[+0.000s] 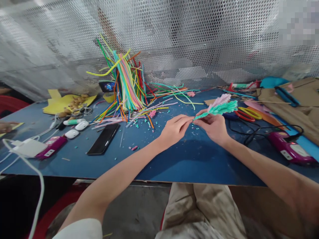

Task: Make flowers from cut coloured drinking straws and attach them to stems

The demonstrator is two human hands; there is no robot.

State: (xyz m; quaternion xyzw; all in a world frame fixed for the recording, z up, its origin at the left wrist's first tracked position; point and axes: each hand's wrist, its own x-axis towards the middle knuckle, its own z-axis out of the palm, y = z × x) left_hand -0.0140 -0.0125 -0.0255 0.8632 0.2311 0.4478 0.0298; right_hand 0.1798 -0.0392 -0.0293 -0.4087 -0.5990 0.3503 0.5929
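Two pinches: left hand (174,128) at the tapered end of a green-and-lilac fuzzy piece (222,108), right hand (214,128) just beside, farther up it; piece held above the blue table (171,167). Farther left: pipe-cleaner bundle (127,84), black phone (103,139).

Your blue table (174,171) spans the middle of the frame, with a black phone (103,139) lying flat left of centre. You have purple power strips (289,147) at far left and far right, and a yellow sheet (51,105) towards the upper left.
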